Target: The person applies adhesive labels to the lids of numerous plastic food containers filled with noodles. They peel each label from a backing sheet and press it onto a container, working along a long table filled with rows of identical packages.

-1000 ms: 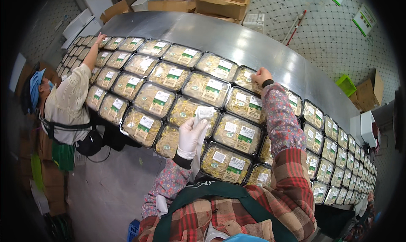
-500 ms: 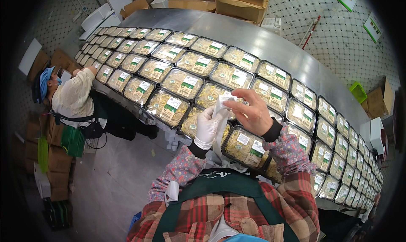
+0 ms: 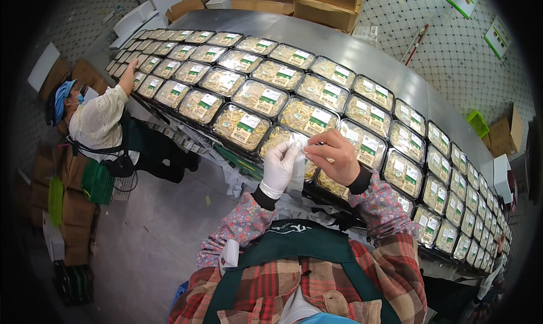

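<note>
My left hand, in a white glove, is closed on a strip of white labels whose tail hangs down towards the table's near edge. Close beside it, my bare right hand pinches with thumb and forefinger at the strip's upper end. Whether a single label is between those fingertips is too small to tell. Both hands hover over the nearest row of black trays under clear film, filled with what look like bean sprouts. One such sprout tray, with a green and white label, lies just left of my hands.
Rows of similar trays cover the long steel table, curving away on both sides. At the left a co-worker reaches over the trays. Cardboard boxes stand behind the table; a green crate is at lower left. Paper strips hang along the near edge.
My right hand has come down and its fingers have closed at the strip's end. The trays sit slightly differently in view. The co-worker's arm now stretches farther over the trays.
</note>
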A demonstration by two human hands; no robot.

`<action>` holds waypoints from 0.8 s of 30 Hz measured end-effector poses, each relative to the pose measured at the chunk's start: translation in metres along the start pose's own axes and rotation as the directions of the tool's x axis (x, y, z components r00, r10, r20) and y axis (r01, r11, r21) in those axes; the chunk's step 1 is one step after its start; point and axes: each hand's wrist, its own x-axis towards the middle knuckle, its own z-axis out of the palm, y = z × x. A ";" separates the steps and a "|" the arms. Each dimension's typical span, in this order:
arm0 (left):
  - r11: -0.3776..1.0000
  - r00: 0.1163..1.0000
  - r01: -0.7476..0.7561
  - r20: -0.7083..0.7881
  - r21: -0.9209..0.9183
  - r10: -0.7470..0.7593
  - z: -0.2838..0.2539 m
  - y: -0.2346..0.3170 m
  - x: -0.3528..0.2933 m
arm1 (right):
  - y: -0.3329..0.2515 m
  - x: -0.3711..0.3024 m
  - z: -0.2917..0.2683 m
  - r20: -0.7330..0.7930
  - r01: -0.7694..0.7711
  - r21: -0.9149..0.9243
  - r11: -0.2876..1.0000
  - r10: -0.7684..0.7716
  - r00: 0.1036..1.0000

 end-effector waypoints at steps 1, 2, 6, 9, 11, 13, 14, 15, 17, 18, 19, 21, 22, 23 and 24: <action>0.999 1.000 -0.011 0.008 0.042 0.010 -0.002 -0.001 -0.003 | -0.001 -0.004 0.004 -0.026 -0.103 0.140 0.985 0.107 0.994; 0.998 0.999 -0.034 0.008 0.059 0.033 -0.002 -0.002 -0.006 | -0.001 -0.009 0.009 -0.037 -0.197 0.278 0.940 0.216 0.976; 0.992 0.996 -0.091 -0.012 0.091 0.092 -0.003 0.004 -0.017 | 0.004 -0.023 0.018 -0.083 -0.407 0.676 0.615 0.611 0.787; 0.990 0.991 -0.117 -0.053 0.083 0.122 -0.008 -0.005 -0.018 | 0.015 -0.025 0.008 -0.209 -0.345 0.730 0.590 0.674 0.709; 0.988 0.988 -0.134 -0.069 0.077 0.139 -0.008 -0.007 -0.018 | 0.007 -0.028 0.007 -0.131 -0.379 0.685 0.623 0.616 0.777; 0.998 0.996 -0.055 -0.074 0.034 0.058 -0.011 -0.008 -0.018 | -0.015 -0.017 0.006 -0.141 -0.243 0.263 0.934 0.286 0.948; 0.999 0.996 -0.046 -0.075 0.018 0.048 -0.010 -0.006 -0.017 | -0.031 -0.007 0.007 -0.153 -0.246 0.152 0.957 0.269 0.951; 0.999 0.996 -0.040 -0.075 0.001 0.040 -0.010 -0.004 -0.017 | -0.029 -0.008 0.009 -0.123 -0.214 0.128 0.968 0.230 0.965; 0.999 0.998 -0.036 -0.056 0.032 0.038 -0.008 -0.004 -0.020 | -0.020 -0.012 0.017 -0.061 -0.145 0.084 0.986 0.150 0.987; 0.998 0.998 -0.032 -0.047 0.048 0.034 -0.008 -0.003 -0.021 | -0.014 -0.014 0.022 -0.087 -0.114 0.109 0.987 0.124 0.988; 0.992 0.995 -0.079 -0.053 0.095 0.084 -0.006 -0.001 -0.022 | -0.013 -0.018 0.024 -0.073 -0.211 0.242 0.947 0.235 0.969; 0.968 0.981 -0.170 -0.058 0.187 0.183 -0.002 0.003 -0.023 | -0.014 -0.024 0.028 0.000 -0.382 0.486 0.786 0.437 0.899; 0.946 0.973 -0.211 -0.045 0.245 0.228 -0.002 0.002 -0.023 | -0.012 -0.024 0.030 0.025 -0.438 0.604 0.666 0.533 0.845; 0.920 0.962 -0.251 -0.029 0.301 0.272 -0.003 0.000 -0.023 | -0.012 -0.024 0.031 0.038 -0.442 0.706 0.553 0.594 0.803; 0.888 0.949 -0.291 -0.012 0.355 0.316 -0.003 -0.001 -0.022 | -0.013 -0.022 0.032 0.061 -0.431 0.793 0.430 0.648 0.759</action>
